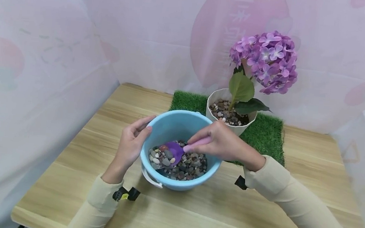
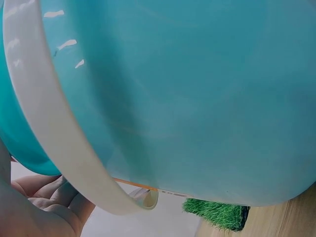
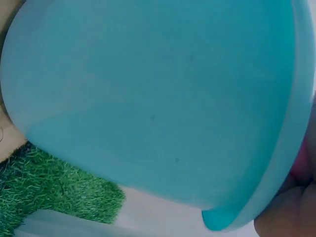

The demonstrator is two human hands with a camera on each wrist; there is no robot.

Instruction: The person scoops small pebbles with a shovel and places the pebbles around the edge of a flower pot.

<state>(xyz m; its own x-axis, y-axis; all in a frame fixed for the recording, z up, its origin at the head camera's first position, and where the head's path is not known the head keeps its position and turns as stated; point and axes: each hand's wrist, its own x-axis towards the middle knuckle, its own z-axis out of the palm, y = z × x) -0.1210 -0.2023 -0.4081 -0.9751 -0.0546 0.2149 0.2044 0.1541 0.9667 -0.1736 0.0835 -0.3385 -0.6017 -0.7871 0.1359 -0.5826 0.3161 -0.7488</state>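
Note:
A light blue bucket (image 1: 178,126) stands on the wooden table with grey and brown pebbles (image 1: 194,165) in its bottom. At its left rim, my left hand (image 1: 131,142) grips the edge, thumb at the top and fingers along the outside. My right hand (image 1: 220,141) reaches over the right rim and holds the pink handle of a purple shovel (image 1: 176,150). Paler, larger stones (image 1: 160,156) lie at the shovel's blade. The bucket's white handle (image 2: 54,113) hangs down at the side in the left wrist view. In the right wrist view the bucket's wall hides most of the hand.
Behind the bucket, a white pot (image 1: 215,95) with pebbles and a purple hydrangea (image 1: 268,61) stands on a green turf mat (image 1: 266,136). The wooden table (image 1: 83,170) meets pale printed curtains at the back and sides.

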